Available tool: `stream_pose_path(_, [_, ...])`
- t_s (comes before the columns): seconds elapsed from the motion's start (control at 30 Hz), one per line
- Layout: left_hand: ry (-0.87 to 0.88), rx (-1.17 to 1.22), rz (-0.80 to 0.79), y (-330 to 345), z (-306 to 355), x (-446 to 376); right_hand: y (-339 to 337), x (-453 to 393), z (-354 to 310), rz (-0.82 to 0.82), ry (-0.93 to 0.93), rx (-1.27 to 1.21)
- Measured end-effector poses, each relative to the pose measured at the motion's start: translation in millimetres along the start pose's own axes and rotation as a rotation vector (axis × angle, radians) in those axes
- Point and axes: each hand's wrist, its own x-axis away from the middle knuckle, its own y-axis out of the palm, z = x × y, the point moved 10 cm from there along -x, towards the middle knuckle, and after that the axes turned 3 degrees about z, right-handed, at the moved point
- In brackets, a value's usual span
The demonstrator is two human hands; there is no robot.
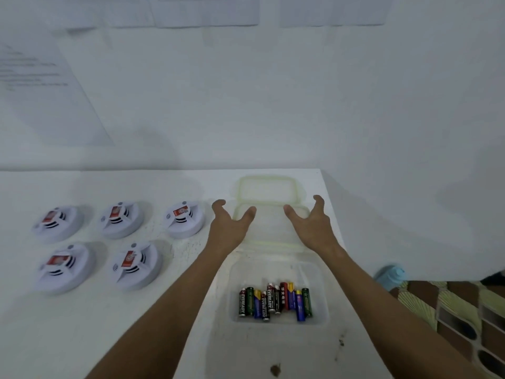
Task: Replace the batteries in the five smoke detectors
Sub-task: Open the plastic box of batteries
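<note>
Five white smoke detectors (pixel 120 247) sit on the desk (pixel 82 324), three behind, two in front. To their right, a clear box (pixel 322 296) holds about ten batteries (pixel 276 300). Beyond it lie two clear lids (pixel 269 187). The left hand (pixel 229 228) and right hand (pixel 311 225) hover over the nearer lid, fingers spread, holding nothing.

The light is soft and a bit dim, with a blue-white look. Faint gray shadows sit on the wall (pixel 153 149) behind the table (pixel 82 337). Everything looks a little blurry. Straight lines bend near the edges.
</note>
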Motion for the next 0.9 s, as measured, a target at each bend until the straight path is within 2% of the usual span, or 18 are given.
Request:
stream_pose_path(0.07, [0.001, 0.035, 0.049, -2, 0, 0, 0, -3, 6, 0.023, 0.021, -0.01])
stream_pose_path(0.13, [0.129, -0.001, 0.154, -11, 12, 1, -6, -6, 6, 0.077, -0.004, 0.018])
stream_pose_path(0.2, [0.216, -0.05, 0.186, -15, 21, 1, -8, -9, 3, 0.095, -0.046, 0.035])
stream_pose_path(0.33, [0.174, -0.082, 0.148, -13, 17, -6, 0, -15, 0, 0.027, -0.075, 0.064])
stream_pose_path(0.47, [0.123, -0.076, 0.073, -11, 15, -12, -2, -18, -25, 0.067, -0.291, 0.164])
stream_pose_path(0.6, [0.056, -0.185, -0.047, -10, 11, 3, 19, -20, -47, -0.158, -0.402, 0.23])
stream_pose_path(0.67, [0.011, -0.253, -0.116, -7, 5, 11, 29, -21, -49, -0.25, -0.391, 0.284])
stream_pose_path(0.73, [-0.017, -0.257, -0.129, -7, 6, 16, 30, -25, -47, -0.274, -0.338, 0.28])
stream_pose_path(0.9, [0.147, -0.068, 0.126, -23, 28, 9, 15, -23, -31, -0.174, -0.183, 0.152])
